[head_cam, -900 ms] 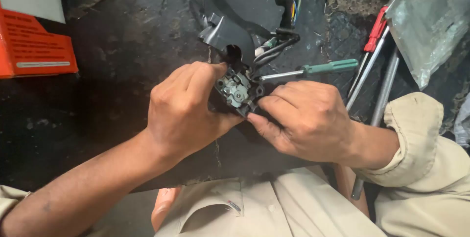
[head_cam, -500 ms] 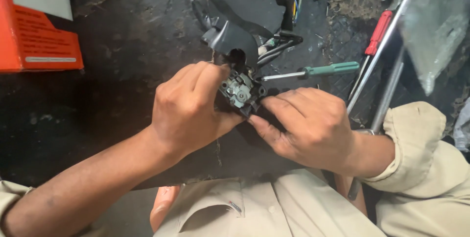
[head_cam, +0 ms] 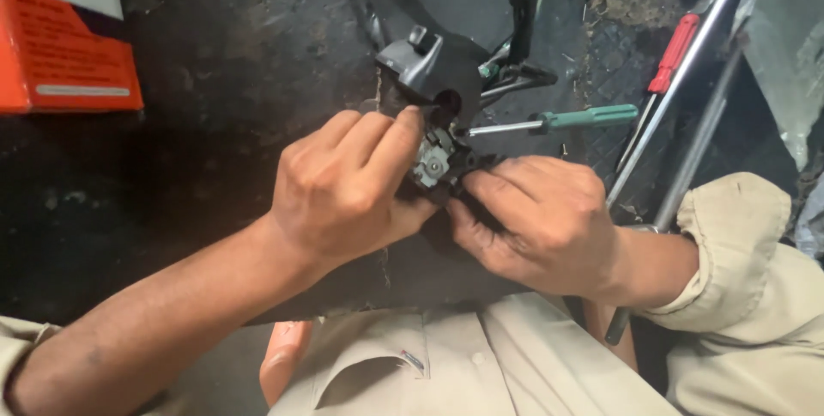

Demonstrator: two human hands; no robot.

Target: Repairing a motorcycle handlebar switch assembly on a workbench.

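An orange box [head_cam: 64, 55] lies well left of the fingers. The left hand [head_cam: 348, 188] and right hand [head_cam: 541, 223] both pinch a small black switch assembly [head_cam: 438, 163] between their fingertips. A green-handled screwdriver [head_cam: 566, 120] lies just beyond the right fingers, a red-handled one [head_cam: 674, 54] farther right.

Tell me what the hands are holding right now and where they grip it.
Both hands hold a small black switch unit: the left hand pinches its left side, the right hand grips its lower right edge.
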